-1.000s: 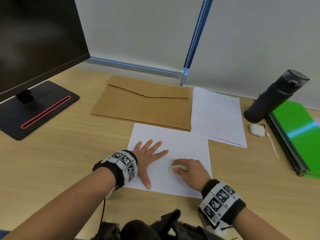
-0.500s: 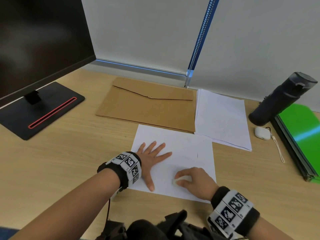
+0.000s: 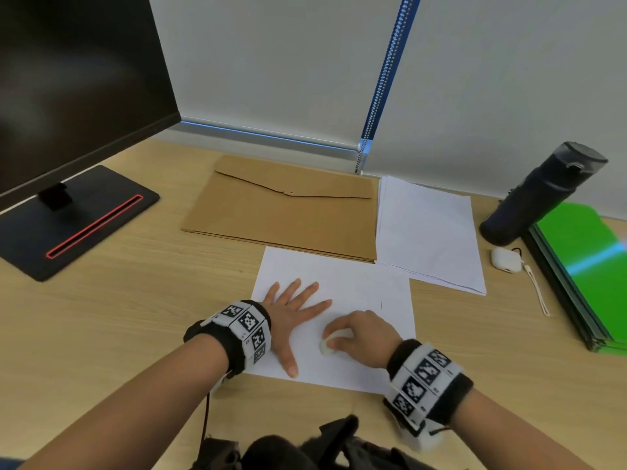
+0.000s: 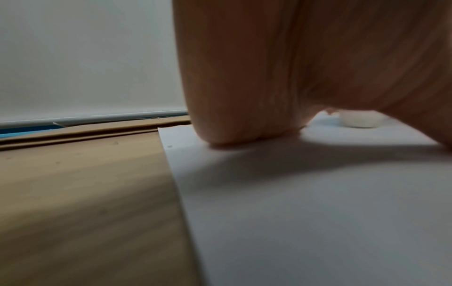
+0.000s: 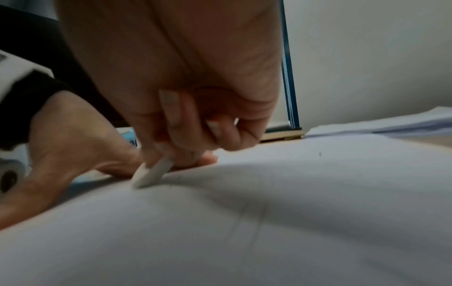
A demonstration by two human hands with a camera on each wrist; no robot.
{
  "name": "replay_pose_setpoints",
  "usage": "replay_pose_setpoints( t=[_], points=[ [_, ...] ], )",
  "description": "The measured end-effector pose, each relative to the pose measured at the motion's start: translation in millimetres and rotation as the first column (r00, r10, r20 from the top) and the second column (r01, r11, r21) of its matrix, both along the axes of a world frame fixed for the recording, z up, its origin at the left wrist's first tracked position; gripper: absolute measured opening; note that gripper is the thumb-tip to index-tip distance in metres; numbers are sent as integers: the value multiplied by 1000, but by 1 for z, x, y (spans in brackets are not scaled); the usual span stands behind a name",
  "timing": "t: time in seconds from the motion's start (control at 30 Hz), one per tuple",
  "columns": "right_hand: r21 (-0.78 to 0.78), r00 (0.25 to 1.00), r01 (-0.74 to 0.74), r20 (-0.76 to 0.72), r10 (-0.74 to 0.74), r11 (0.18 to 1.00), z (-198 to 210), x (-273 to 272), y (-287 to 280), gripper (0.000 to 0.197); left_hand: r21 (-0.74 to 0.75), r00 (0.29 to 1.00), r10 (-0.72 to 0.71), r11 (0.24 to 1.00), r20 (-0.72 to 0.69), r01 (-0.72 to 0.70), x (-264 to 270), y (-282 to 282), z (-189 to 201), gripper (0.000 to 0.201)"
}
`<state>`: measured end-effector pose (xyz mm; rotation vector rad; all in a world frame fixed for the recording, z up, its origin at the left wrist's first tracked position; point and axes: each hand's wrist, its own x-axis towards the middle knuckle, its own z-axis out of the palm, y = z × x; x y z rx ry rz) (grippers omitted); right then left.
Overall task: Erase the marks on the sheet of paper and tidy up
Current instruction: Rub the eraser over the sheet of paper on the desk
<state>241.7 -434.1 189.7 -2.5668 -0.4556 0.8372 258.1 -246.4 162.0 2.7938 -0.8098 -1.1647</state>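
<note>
1. The right hand [image 3: 364, 337] is nearest, its fingers curled down and pinched together on a small white eraser [image 3: 326, 347]; the wrist view shows the eraser [image 5: 153, 172] tilted, with its lower corner touching the sheet of paper [image 3: 356, 286]
2. The eraser's long axis slants from the fingertips [image 5: 171, 154] down toward the person's left
3. Just beside it, the left hand [image 3: 291, 313] lies flat on the same sheet, fingers straight and spread apart, thumb [image 3: 286, 359] pointing back toward the near edge, holding nothing
4. The sheet lies on the wooden desk [image 3: 118, 334] straight in front of the person, its long axis running left to right, slightly turned; a short dark mark [image 3: 381, 304] stands near its right edge, beyond the right hand, and fainter lines [image 5: 247, 222] show close to the wrist camera
5. Past the sheet's far edge lies a brown envelope [image 3: 285, 212], flap on the far side, with a stack of white paper [image 3: 427, 232] to its right
6. Farther right lie a small white case [image 3: 505, 260], a dark bottle [image 3: 543, 195] and green folders [image 3: 590, 266]; far left stands a monitor [image 3: 68, 79]
</note>
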Motion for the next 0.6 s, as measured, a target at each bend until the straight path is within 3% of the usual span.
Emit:
replay_pose_setpoints(
  t=[0.13, 0.33, 0.47, 0.6],
  points=[
    [54, 995, 28, 90, -32, 998, -3, 4, 15, 24, -8, 1000, -3, 1000, -1, 3, 0, 1, 0, 133],
    [-99, 989, -143, 16, 145, 985, 6, 2, -9, 24, 4, 1000, 9, 1000, -4, -9, -1, 0, -2, 134],
    [-8, 987, -112, 117, 112, 994, 4, 4, 12, 26, -16, 1000, 8, 1000, -5, -8, 1, 1, -3, 134],
    [-117, 984, -166, 50, 172, 979, 9, 1, -10, 26, -13, 1000, 16, 1000, 5, -16, 0, 1, -2, 134]
  ],
)
